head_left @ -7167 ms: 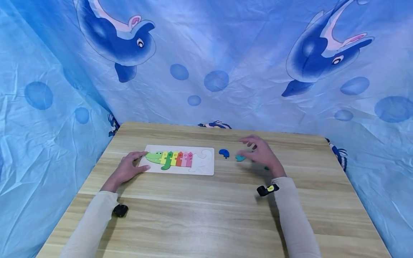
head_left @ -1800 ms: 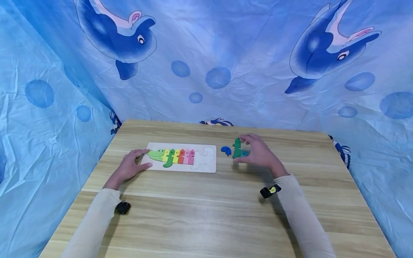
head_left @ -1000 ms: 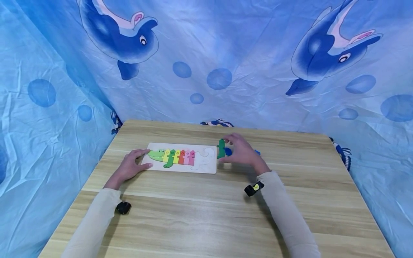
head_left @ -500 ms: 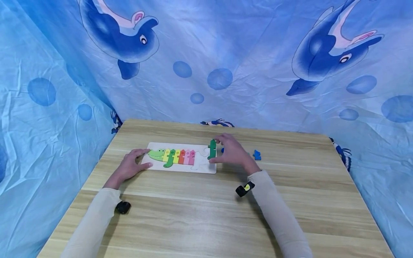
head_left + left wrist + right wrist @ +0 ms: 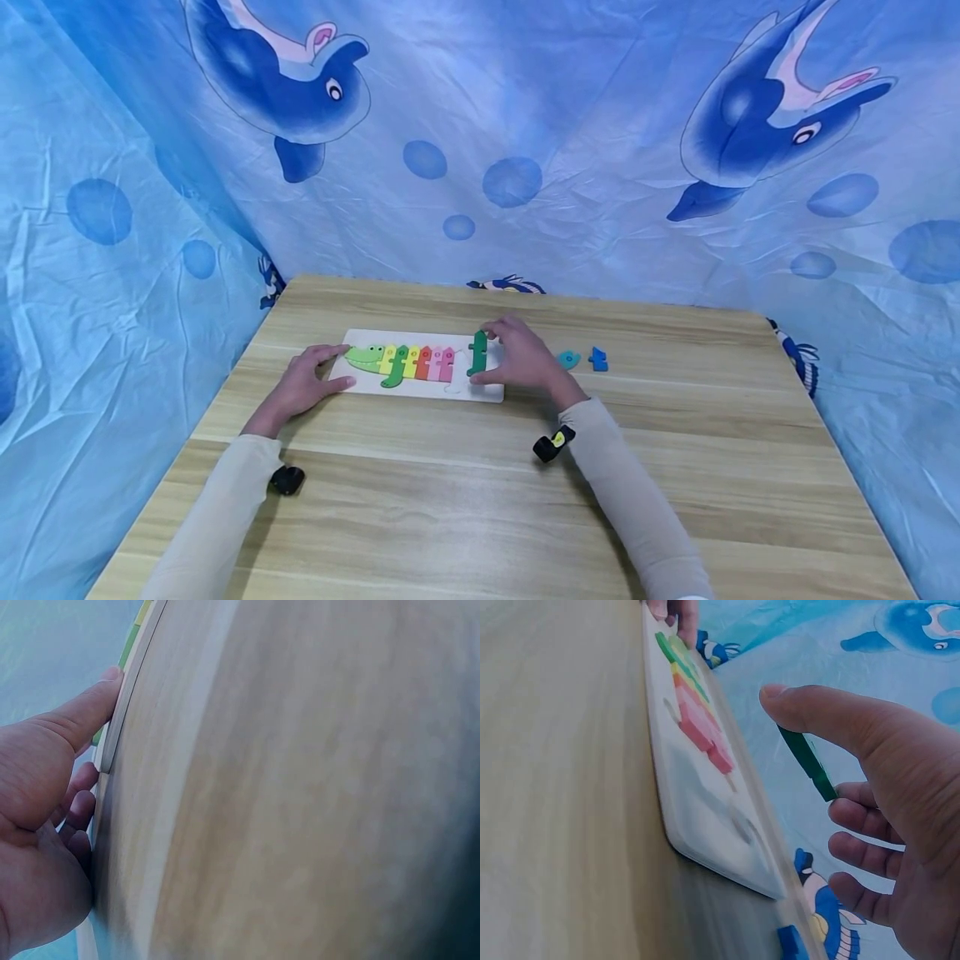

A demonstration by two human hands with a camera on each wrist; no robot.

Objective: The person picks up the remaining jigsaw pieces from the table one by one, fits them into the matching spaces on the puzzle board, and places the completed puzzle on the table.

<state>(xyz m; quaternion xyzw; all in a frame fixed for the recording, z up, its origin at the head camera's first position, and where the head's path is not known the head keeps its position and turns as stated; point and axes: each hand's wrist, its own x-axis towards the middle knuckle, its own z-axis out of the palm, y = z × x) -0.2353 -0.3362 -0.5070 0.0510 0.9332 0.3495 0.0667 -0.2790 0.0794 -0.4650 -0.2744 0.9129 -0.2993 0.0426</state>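
A white puzzle board (image 5: 412,337) lies on the table with a crocodile of coloured pieces (image 5: 420,364) set in its left part; its right part shows a bare outline. My left hand (image 5: 303,382) holds the board's left end, thumb at the near side and fingers at the far side. Between the thumb and fingertips of my right hand (image 5: 519,354) is a green puzzle piece (image 5: 477,353), pinched by its ends. It hangs above the bare right part of the board, apart from it in the right wrist view (image 5: 808,761).
Right of my right hand lie a teal piece (image 5: 568,359) and a blue piece (image 5: 597,359). Another blue piece (image 5: 791,941) shows beside the board's right end in the right wrist view. A blue dolphin-print curtain (image 5: 510,242) rises behind the wooden table (image 5: 420,508).
My right hand reached for the pieces on the right, took hold of the green one and carried it leftward over the board. My left hand has stayed at the board's left end.
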